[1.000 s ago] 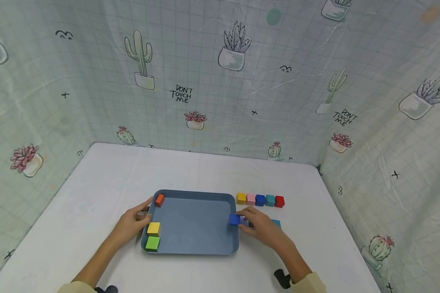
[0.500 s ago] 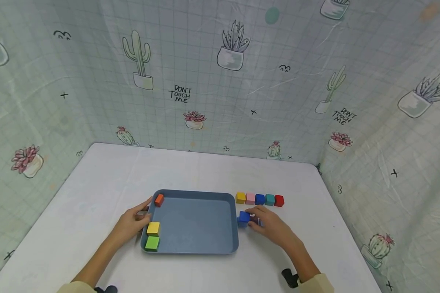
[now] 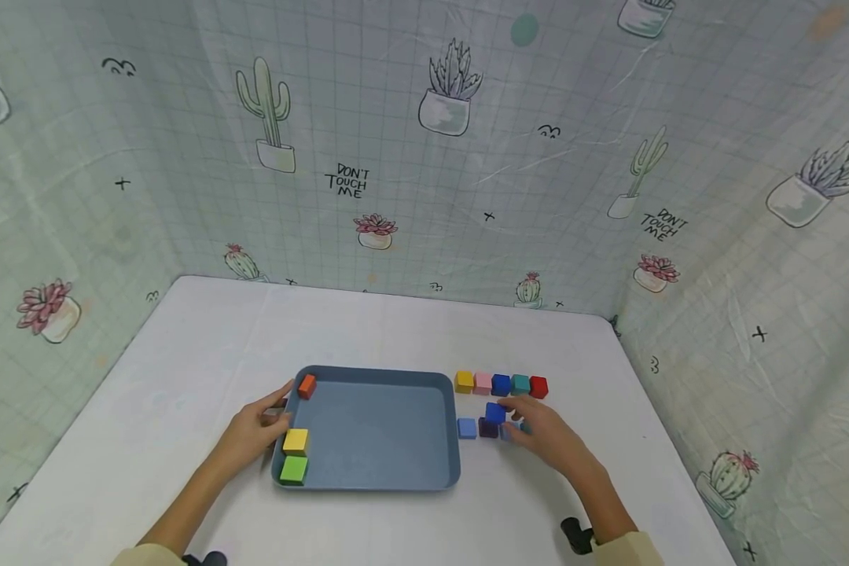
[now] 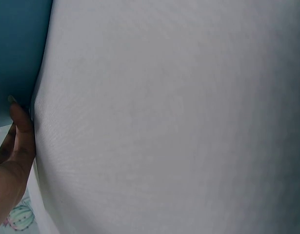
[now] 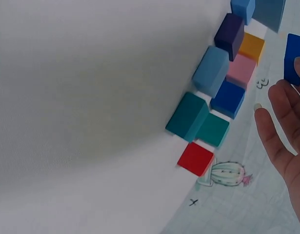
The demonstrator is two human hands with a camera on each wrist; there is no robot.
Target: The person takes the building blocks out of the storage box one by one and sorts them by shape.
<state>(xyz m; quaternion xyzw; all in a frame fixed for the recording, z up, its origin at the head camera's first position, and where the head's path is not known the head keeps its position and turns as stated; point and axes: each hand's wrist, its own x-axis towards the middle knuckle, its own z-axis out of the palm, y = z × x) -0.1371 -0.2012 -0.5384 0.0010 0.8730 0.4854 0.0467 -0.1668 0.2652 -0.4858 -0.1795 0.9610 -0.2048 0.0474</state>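
Note:
My left hand [image 3: 255, 431] holds the left edge of a blue-grey tray [image 3: 382, 432], thumb and fingertips at its rim; the left wrist view shows the thumb [image 4: 23, 119] against the tray wall. Inside the tray, an orange block [image 3: 307, 386] lies in the far left corner, with a yellow block [image 3: 296, 442] and a green block [image 3: 294, 471] near the front left. Right of the tray, my right hand [image 3: 548, 432] pinches a blue block [image 3: 495, 413] between thumb and fingers, raised over a row with a light blue block [image 3: 467, 428], a dark purple block [image 3: 488, 428] and others partly hidden.
Behind that row stands a second one: yellow [image 3: 464, 382], pink [image 3: 483, 383], blue [image 3: 501, 384], teal [image 3: 520, 384] and red [image 3: 538, 387] blocks. A white cloth covers the table [image 3: 368, 330]. Printed curtains [image 3: 410, 173] enclose its back and sides.
My right hand has carried the blue block from over the tray's right edge rightward to above the front row, uncovering the light blue and purple blocks. My left hand stays at the tray.

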